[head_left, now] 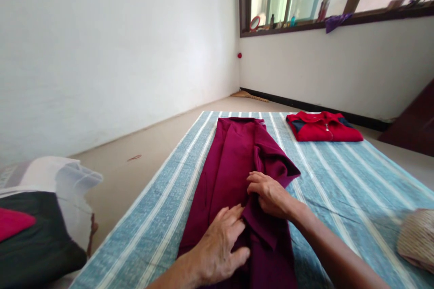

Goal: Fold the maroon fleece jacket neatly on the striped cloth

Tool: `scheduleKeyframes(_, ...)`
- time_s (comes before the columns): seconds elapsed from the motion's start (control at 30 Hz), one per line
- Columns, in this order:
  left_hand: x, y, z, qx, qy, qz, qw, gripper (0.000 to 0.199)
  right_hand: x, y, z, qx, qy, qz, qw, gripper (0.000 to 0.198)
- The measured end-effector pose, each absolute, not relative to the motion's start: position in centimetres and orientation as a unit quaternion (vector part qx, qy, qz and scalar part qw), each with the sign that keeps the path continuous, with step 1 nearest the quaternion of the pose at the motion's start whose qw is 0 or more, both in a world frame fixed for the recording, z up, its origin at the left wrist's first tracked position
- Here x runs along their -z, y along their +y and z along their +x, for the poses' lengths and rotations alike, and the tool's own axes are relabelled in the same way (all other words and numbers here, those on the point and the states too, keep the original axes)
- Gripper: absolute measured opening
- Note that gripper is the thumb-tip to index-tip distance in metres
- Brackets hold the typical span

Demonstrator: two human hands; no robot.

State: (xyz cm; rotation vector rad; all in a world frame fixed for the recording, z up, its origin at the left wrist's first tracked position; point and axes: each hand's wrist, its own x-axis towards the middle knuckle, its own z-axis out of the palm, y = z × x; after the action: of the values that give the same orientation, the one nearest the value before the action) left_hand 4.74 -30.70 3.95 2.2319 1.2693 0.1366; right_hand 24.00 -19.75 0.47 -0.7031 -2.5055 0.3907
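A maroon long-sleeved jacket lies lengthwise on a blue striped cloth. One sleeve is folded in over its body, with the cuff end near my hands and a raised fold sticking out to the right. My left hand rests on the jacket, fingers stretched out and pressed flat beside the sleeve's edge. Just to the right, my right hand has its fingers curled over the sleeve and holds its fabric; its fingertips point left. Part of the jacket's near end is hidden under my left hand and wrist.
A folded red and navy zip top lies at the far right of the striped cloth. Dark and pink fabric with a translucent bag sits at left. A beige woven item is at the right edge. White walls stand behind.
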Motion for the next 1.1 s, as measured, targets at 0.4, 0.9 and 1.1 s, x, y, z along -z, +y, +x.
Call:
scheduleKeyframes(0.4,-4.8,-30.9,5.2,-0.062,0.445,0.849,0.277,0.069,-4.2,-20.1,23.3,-0.187,-0.890,-0.290,0.298,0.030)
scheduleKeyframes(0.9,-6.8,-28.6,1.6,-0.338,0.464,0.603,0.554,0.075,-7.6,-19.5,17.9,-0.099,-0.935,-0.234,0.246,0.020)
scheduleKeyframes(1.1,-6.4,-28.1,3.5,-0.430,0.485,0.439,0.621,0.049,-7.4,-19.5,16.6,-0.062,-0.928,-0.257,0.263,0.017)
